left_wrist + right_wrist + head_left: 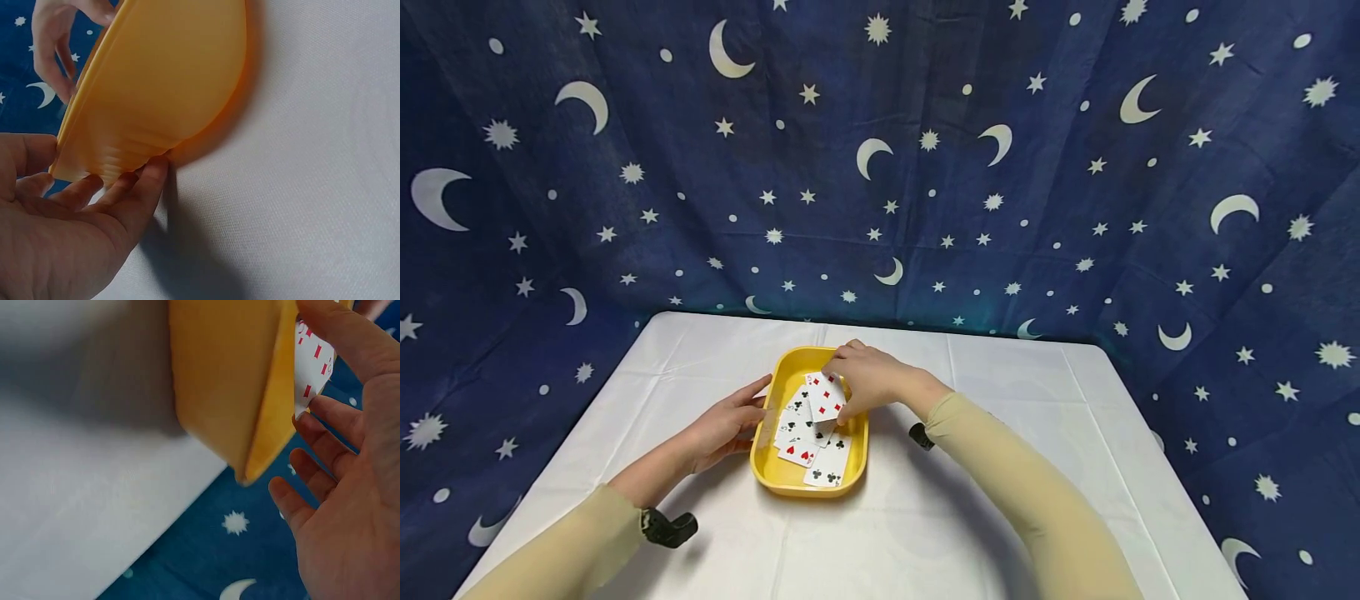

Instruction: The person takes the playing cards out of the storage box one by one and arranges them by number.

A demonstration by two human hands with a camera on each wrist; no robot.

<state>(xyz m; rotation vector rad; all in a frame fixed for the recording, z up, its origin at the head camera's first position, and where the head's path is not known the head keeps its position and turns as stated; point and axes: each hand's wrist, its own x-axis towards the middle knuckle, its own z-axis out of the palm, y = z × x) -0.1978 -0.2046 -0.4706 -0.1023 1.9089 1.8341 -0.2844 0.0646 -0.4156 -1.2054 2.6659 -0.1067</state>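
A yellow tray with raised walls stands on the white table. Overlapping white playing cards with black clubs and spades and red hearts lie face up in it. Above them, my right hand pinches a five of diamonds between thumb and fingers. That card also shows in the right wrist view, face toward the palm and partly hidden by the tray rim. At the tray's left side, my left hand rests its fingertips against the outer wall, thumb near the rim.
A white cloth covers the table, its far edge meeting a dark blue curtain with moons and stars. Dark wrist-worn devices sit at both cuffs.
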